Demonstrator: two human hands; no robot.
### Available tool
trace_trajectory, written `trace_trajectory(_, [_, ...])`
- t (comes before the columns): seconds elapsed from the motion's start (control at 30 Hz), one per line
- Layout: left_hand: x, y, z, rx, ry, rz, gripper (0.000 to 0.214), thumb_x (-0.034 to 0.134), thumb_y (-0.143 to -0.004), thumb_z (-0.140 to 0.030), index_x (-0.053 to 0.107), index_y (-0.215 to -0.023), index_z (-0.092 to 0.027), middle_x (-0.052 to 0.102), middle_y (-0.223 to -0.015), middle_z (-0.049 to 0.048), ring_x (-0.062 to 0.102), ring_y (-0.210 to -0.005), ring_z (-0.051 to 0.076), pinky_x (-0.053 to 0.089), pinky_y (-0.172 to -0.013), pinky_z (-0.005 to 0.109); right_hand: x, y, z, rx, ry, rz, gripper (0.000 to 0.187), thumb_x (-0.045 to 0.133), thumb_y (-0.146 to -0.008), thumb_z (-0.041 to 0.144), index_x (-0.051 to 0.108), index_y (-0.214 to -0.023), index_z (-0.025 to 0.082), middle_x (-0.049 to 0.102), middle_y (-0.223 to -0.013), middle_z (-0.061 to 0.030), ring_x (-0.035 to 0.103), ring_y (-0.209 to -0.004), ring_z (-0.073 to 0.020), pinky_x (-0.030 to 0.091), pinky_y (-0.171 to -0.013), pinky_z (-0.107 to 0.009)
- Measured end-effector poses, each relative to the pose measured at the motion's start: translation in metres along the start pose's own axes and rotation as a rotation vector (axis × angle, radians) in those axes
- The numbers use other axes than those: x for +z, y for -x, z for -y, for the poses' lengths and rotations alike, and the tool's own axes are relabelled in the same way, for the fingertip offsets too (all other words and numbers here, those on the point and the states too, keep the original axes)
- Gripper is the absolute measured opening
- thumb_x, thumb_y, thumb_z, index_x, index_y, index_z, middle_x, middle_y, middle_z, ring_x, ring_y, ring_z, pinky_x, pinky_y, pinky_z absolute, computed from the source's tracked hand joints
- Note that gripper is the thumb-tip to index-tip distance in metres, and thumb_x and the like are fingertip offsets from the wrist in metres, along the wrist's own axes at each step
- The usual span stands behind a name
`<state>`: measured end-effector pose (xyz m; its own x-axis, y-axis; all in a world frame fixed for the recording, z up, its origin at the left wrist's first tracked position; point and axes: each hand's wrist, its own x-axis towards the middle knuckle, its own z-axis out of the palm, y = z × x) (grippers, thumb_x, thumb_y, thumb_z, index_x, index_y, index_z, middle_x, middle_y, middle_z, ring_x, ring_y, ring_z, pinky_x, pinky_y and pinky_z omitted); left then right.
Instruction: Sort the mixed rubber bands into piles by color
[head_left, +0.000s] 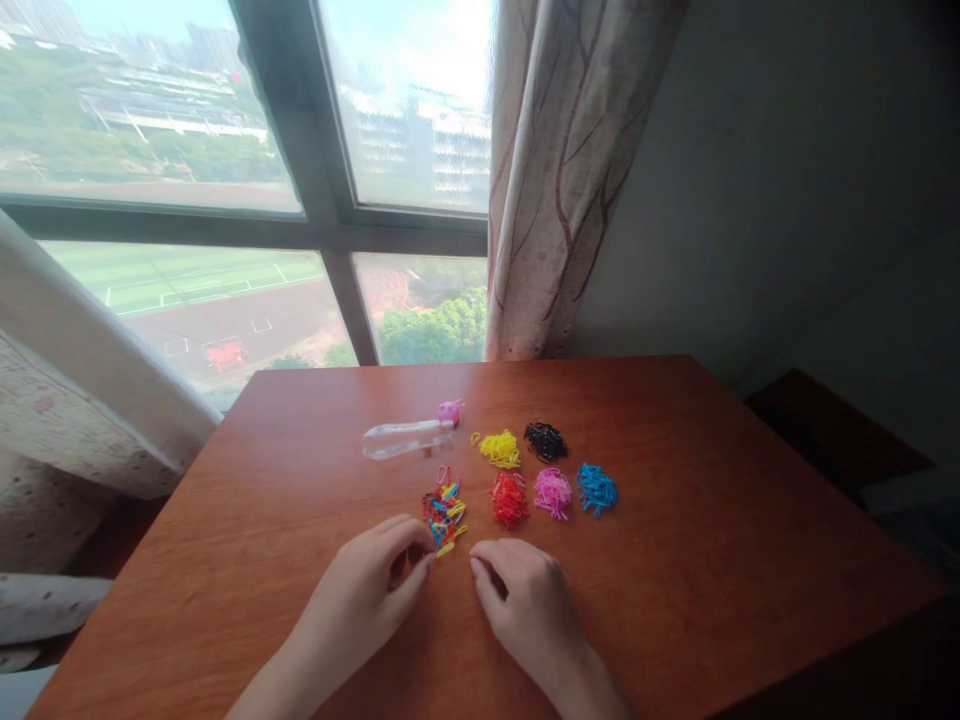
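Observation:
My left hand (382,572) is closed in a pinch at the near edge of a mixed pile of small rubber bands (442,508). At its fingertips sticks out a yellow rubber band (445,550). To the right, my right hand (523,590) has thumb and forefinger pressed together; whatever is between them is too small to make out. Sorted piles lie beyond it: red bands (509,500), pink bands (553,493), blue bands (597,489), yellow bands (501,449) and black bands (546,441).
Behind the mixed pile a clear plastic container (405,440) lies on its side, a pink cap (449,413) at its right end. Everything rests on a brown wooden table (675,580). A window (420,110) and a patterned curtain (555,150) stand at the table's far edge.

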<state>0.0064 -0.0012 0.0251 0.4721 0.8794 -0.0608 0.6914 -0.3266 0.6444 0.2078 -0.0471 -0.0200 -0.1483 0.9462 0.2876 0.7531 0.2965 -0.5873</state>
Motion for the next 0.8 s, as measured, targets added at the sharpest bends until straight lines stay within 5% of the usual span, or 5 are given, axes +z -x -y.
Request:
trace_trajectory(0.23, [-0.013,-0.05,-0.023,0.026,-0.18,-0.153,0.011,0.052,-0.087,-0.027,0.062,-0.084,-0.021,0.067,-0.083,0.0014,0.059,-0.072,0.015,0.04,-0.063,0.023,0.001,0.0,0.0,-0.007,-0.014,-0.003,0.018,0.049,-0.089,0.014,0.063,-0.083,0.023,0.067,-0.074,-0.0004,0.062,-0.069,-0.0151,0.038,-0.064,-0.023])
trace_trajectory(0.47, [0.002,-0.108,-0.045,-0.076,-0.451,-0.155,0.021,0.044,-0.093,-0.027,0.064,-0.09,-0.02,0.068,-0.091,0.0059,0.065,-0.079,0.02,0.037,-0.061,0.025,0.0,0.0,0.0,-0.014,-0.043,-0.001,0.019,0.049,-0.088,0.012,0.064,-0.085,0.023,0.067,-0.075,-0.0001,0.062,-0.069,-0.0154,0.039,-0.065,-0.024])
trace_trajectory(0.8, [0.013,-0.127,-0.044,-0.122,-0.493,-0.104,0.022,0.045,-0.092,-0.028,0.066,-0.092,-0.02,0.07,-0.093,0.0084,0.067,-0.083,0.022,0.043,-0.068,0.029,0.001,0.0,0.0,-0.006,-0.047,0.029,0.018,0.051,-0.087,0.011,0.064,-0.088,0.023,0.068,-0.078,-0.0004,0.062,-0.072,-0.0162,0.039,-0.067,-0.024])
